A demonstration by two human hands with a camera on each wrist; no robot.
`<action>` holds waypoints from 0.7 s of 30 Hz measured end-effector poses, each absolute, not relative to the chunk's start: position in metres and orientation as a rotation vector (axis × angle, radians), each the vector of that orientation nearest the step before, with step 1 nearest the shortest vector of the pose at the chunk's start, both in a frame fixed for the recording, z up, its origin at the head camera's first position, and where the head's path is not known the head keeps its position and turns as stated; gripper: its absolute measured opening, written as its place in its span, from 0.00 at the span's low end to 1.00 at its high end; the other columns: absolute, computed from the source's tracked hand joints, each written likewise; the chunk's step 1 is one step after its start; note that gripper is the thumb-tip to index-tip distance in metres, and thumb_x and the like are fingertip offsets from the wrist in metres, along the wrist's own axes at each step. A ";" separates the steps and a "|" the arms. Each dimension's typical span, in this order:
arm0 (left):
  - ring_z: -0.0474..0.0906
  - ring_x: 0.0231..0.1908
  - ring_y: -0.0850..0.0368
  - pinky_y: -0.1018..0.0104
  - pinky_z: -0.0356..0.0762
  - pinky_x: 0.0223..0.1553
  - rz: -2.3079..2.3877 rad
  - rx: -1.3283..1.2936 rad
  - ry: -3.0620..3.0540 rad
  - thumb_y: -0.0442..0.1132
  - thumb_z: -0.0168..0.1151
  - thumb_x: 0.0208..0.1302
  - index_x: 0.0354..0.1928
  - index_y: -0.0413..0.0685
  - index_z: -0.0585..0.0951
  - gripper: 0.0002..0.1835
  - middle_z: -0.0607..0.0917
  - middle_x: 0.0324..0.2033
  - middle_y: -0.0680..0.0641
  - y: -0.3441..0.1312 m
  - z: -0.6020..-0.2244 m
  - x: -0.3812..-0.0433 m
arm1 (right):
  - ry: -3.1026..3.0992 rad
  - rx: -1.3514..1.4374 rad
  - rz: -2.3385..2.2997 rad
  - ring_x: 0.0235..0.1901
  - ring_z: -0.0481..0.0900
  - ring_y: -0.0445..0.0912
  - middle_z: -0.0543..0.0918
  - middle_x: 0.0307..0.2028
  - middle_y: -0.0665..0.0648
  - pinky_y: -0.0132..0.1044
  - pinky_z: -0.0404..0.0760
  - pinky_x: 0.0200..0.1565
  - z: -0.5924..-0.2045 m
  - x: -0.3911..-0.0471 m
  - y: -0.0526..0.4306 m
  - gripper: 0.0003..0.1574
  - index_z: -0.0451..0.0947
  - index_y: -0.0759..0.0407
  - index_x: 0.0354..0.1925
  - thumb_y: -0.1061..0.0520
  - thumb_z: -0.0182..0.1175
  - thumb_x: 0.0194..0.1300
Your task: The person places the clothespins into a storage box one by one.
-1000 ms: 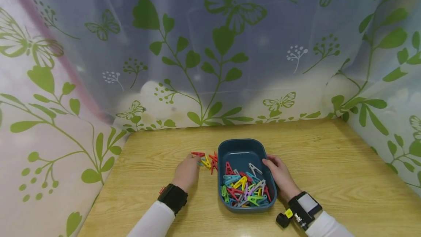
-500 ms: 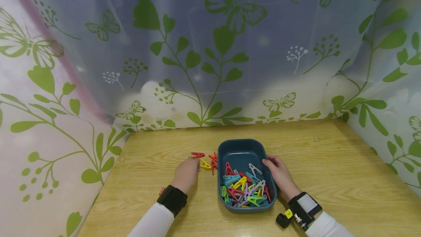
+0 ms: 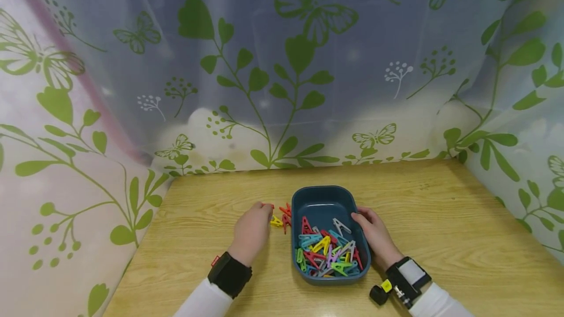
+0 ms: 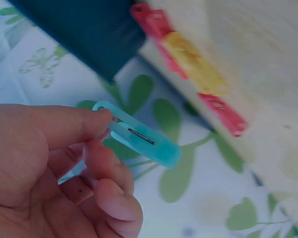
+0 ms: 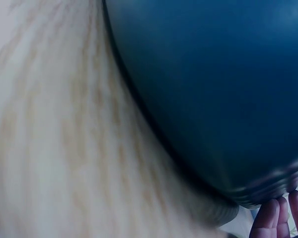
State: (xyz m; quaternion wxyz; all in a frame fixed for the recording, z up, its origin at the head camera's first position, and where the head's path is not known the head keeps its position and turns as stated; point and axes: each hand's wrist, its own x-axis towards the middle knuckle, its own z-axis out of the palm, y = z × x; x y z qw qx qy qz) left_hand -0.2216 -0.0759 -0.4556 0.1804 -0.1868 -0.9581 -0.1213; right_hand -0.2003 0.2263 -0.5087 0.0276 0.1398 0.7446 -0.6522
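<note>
Teal clothespin (image 4: 139, 136) — pinched in left hand (image 3: 252, 229) grip, seen by left wrist view only | loose pegs (image 3: 282, 216) on tabletop (image 3: 440, 219) at tray's 9 o'clock | right hand (image 3: 374, 236) fingers — resting on blue tray (image 3: 326, 194) rim at 3 o'clock

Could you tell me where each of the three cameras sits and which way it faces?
Head: worn high, looking forward and down at the table; both hands and sleeves show.
Left wrist: beside the left hand, whose fingers pinch a teal clip.
Right wrist: low against the bin's outer wall; only fingertips show.
All three share the blue bin.
</note>
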 end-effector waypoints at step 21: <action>0.76 0.26 0.63 0.72 0.73 0.26 -0.285 -0.797 -2.715 0.38 0.69 0.69 0.48 0.53 0.87 0.08 0.83 0.34 0.52 -0.027 -0.422 -0.165 | 2.295 0.442 -2.021 0.63 0.71 0.56 0.70 0.68 0.65 0.43 0.71 0.61 -0.510 -0.201 0.227 0.37 0.61 0.62 0.74 0.43 0.52 0.79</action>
